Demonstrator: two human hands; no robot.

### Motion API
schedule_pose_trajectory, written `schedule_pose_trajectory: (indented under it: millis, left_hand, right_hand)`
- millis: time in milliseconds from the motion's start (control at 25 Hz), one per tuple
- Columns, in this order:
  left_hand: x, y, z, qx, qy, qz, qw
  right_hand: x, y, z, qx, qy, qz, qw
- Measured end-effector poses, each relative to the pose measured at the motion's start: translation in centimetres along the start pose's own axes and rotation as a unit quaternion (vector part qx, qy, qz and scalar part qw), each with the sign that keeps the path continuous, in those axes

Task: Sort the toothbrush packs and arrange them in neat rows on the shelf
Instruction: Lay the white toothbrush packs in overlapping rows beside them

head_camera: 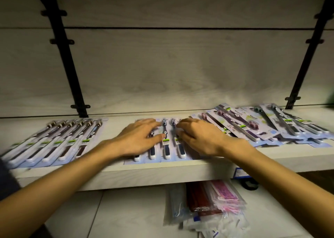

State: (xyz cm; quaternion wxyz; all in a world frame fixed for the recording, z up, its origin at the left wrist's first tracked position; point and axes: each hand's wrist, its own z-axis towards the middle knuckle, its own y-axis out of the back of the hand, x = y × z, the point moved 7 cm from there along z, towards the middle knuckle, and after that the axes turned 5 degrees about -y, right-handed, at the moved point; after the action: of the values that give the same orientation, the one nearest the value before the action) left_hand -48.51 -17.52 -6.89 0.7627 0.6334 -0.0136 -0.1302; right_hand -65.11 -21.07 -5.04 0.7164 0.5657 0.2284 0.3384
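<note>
Head view: nearest, bagged goods [207,207] lie below the shelf [144,172]. On it, the left hand [137,140] and right hand [200,138] rest spread, fingers lightly bent, on the middle row of toothbrush packs [166,145], pinching nothing. Packs look light, thin and slippery; edges seem best to take. A sorted row [54,143] lies left; farther right, the loose pile [262,125] overlaps and crowds the row
</note>
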Motion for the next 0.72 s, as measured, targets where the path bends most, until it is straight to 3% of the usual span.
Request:
schedule_pose_trajectory:
  millis: [160, 440, 720]
  left_hand:
    - [-0.3, -1.9, -1.3, 0.049, 0.036, -0.048, 0.997]
    - [0.0, -1.1, -1.9, 0.034, 0.008, -0.069, 0.997]
    - [0.2, -0.5, -6.1, 0.040, -0.011, -0.023, 0.999]
  right_hand:
    - [1.3, -1.7, -1.0, 0.001, -0.025, 0.052, 0.998]
    - [2.7, -3.0, -0.3, 0.005, -0.100, 0.139, 0.985]
    - [2.7, -2.3, -2.3, -0.007, -0.083, 0.128, 0.988]
